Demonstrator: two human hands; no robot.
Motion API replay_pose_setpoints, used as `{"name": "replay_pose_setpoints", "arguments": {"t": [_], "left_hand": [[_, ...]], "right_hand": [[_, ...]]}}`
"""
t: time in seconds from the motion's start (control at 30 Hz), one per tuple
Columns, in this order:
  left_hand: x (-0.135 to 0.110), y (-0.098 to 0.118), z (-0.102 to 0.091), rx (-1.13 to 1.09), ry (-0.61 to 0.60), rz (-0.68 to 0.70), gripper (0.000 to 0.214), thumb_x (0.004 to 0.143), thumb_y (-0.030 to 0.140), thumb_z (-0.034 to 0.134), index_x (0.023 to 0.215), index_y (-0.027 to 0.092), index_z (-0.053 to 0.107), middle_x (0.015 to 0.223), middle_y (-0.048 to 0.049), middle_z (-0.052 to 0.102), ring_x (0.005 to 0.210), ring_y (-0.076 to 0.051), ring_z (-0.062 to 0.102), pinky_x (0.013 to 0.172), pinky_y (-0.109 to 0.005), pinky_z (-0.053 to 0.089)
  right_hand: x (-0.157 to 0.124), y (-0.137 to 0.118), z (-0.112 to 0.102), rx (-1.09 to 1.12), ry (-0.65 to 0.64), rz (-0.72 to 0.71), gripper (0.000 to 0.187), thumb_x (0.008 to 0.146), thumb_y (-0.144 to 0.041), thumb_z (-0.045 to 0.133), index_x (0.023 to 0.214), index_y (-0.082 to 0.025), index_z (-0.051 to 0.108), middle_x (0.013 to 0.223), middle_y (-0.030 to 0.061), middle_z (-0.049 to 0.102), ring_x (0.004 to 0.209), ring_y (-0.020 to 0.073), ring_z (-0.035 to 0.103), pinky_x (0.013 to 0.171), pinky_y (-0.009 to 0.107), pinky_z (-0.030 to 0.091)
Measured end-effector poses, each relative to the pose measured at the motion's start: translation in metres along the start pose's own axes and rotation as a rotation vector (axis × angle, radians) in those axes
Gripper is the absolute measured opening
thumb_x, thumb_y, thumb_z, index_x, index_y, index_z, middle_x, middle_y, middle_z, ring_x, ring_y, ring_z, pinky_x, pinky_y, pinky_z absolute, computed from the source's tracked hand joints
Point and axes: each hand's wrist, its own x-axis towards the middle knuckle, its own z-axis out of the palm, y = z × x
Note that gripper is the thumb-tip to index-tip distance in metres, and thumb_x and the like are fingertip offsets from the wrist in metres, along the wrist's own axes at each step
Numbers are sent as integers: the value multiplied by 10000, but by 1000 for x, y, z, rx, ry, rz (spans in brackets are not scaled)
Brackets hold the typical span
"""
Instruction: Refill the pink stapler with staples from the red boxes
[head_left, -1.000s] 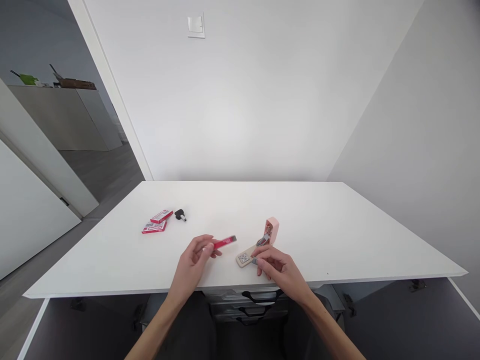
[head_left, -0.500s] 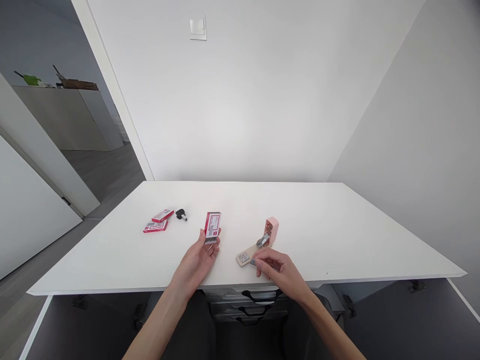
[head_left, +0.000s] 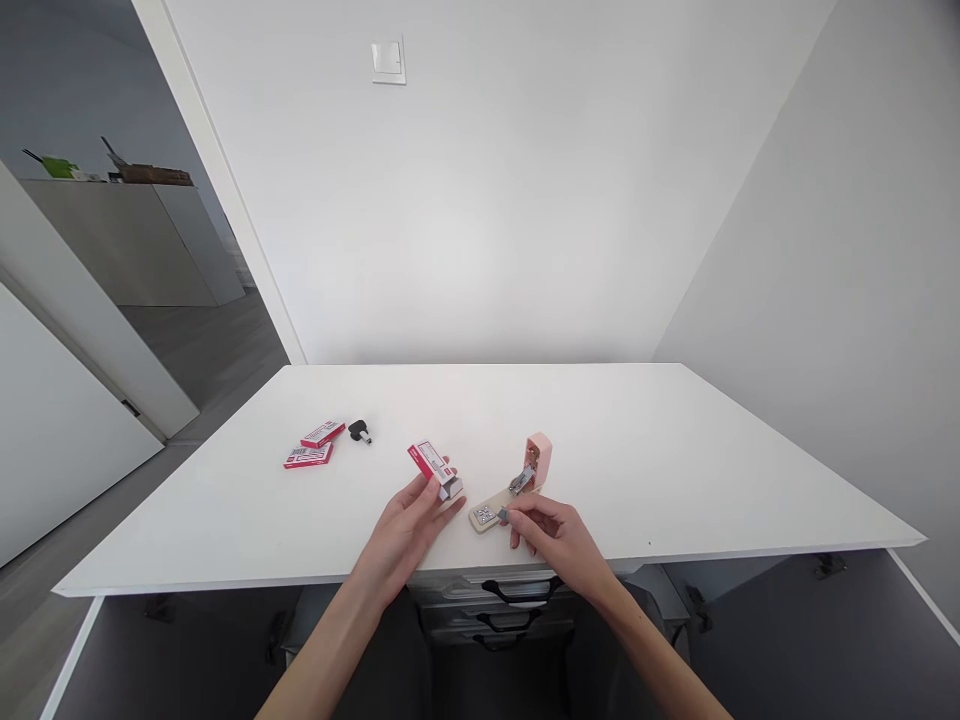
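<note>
My left hand (head_left: 412, 525) is closed round a red and white staple box (head_left: 433, 465), tilted with its near end flap open. Between the thumb and fingers of my right hand (head_left: 551, 530) is a small grey strip of staples (head_left: 503, 515). Just beyond that hand lies a stapler (head_left: 487, 508) with a cream base; its pink top (head_left: 538, 458) is swung up and the metal magazine (head_left: 523, 480) shows. The strip is right by the edge of the stapler's base; whether they touch I cannot tell.
Two more red and white boxes (head_left: 309, 456) lie partly overlapping on the left of the white table (head_left: 622, 430). Beside them is a small black staple remover-like object (head_left: 358, 430) with a metal end. Drawers with black handles (head_left: 521, 592) are below the front edge.
My left hand has turned the staple box, so it now slants down toward the right with its open end nearest me. My right hand has barely moved. The view has shifted slightly.
</note>
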Motion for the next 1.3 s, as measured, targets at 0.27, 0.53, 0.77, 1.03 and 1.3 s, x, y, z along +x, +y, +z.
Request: {"name": "replay_pose_setpoints", "arguments": {"t": [0.27, 0.53, 0.77, 1.03, 1.3], "left_hand": [[-7, -5, 3, 152, -109, 34, 424, 932, 355, 710, 1308, 161, 678, 1344, -129, 674, 1302, -287, 582, 1184, -445, 378], [-8, -4, 2, 132, -125, 47, 395, 927, 376, 714, 1267, 176, 703, 1324, -132, 688, 1292, -296, 593, 1132, -436, 428], [-8, -3, 0, 80, -130, 21, 387, 952, 394, 682, 1274, 180, 700, 1288, -128, 705, 1267, -275, 607, 1124, -425, 436], [-11, -1, 0, 112, -177, -19, 398, 958, 393, 670, 1287, 170, 691, 1253, -139, 715, 1217, -282, 635, 1088, -433, 459], [-10, 0, 0, 96, -191, -54, 372, 973, 420, 641, 1233, 163, 715, 1283, -141, 692, 1196, -269, 629, 1052, -403, 473]], "right_hand": [[16, -31, 19, -91, 94, -132, 371, 967, -561, 574, 1040, -238, 742, 739, 32, 711, 650, 187, 651, 674, 334, 519], [33, -48, 23, -438, 48, -236, 253, 991, -483, 586, 946, -305, 760, 680, -36, 744, 540, 153, 614, 1121, 516, 285], [28, -62, 18, -688, -27, -334, 270, 1031, -451, 544, 914, -289, 727, 871, -20, 768, 631, 143, 633, 1016, 465, 314], [32, -75, 25, -1038, -71, -387, 229, 1001, -316, 621, 816, -253, 742, 854, 17, 740, 622, 135, 597, 1032, 530, 214], [33, -80, 27, -1094, -82, -370, 200, 988, -369, 646, 856, -269, 758, 833, 13, 742, 630, 151, 603, 1017, 531, 206]]}}
